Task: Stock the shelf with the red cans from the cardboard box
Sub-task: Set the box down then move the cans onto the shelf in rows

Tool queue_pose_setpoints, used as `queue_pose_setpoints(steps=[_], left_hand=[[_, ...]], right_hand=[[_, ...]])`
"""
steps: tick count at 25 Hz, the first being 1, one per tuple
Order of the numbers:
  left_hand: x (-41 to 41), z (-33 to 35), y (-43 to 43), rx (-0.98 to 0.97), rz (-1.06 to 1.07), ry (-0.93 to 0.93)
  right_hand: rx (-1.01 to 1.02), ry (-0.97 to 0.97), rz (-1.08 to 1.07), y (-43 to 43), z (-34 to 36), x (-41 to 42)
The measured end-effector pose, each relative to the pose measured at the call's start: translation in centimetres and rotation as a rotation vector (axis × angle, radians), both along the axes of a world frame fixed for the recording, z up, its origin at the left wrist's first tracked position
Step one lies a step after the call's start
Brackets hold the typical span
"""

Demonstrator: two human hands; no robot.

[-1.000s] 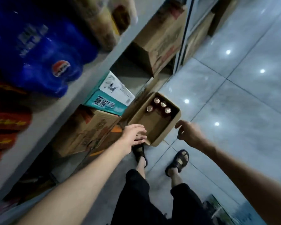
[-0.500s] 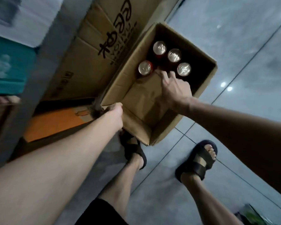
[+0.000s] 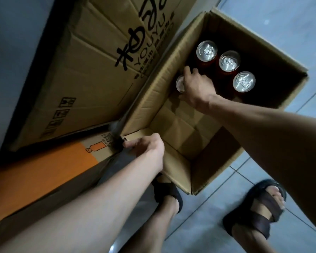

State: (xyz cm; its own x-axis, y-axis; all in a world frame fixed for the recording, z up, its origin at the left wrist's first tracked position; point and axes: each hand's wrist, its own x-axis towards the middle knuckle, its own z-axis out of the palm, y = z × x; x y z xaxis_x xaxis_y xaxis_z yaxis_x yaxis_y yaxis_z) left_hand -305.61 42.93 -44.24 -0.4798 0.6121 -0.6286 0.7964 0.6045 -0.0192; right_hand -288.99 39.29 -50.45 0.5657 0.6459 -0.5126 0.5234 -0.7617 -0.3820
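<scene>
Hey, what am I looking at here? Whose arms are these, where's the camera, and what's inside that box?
No machine here: a person wears a camera on the head, looking down at their own arms. The left hand grips the near edge of an open cardboard box on the tiled floor. The right hand reaches inside and curls round the top of one red can; beside it stand three more cans, upright. To the left lie closed cartons; below are sandalled feet.
</scene>
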Motion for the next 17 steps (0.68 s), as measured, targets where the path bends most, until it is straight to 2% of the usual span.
queue_pose_setpoints(steps=[3, 6, 9, 11, 14, 17], left_hand=[[-0.8, 1.6, 0.5, -0.020, 0.033, -0.093], [-2.1, 4.0, 0.5, -0.147, -0.006, -0.227], [-1.1, 9.8, -0.9, -0.176, -0.284, -0.304], [0.8, 15.8, -2.0, -0.188, -0.401, -0.497], [3.6, 26.9, -3.5, -0.369, -0.224, -0.853], [6.1, 40.1, -4.5, -0.476, -0.142, -1.084]], right_hand=[[0.082, 0.268, -0.148, -2.8, 2.8, -0.8], [0.203, 0.567, -0.448, -6.9, 7.8, -2.2], [0.266, 0.724, -0.622, -10.7, 15.4, -1.9], [0.326, 0.749, -0.651, -12.4, 21.8, -1.0], [0.424, 0.784, -0.610, -13.6, 32.1, 1.1], [0.497, 0.848, -0.506, -14.3, 45.4, 4.5]])
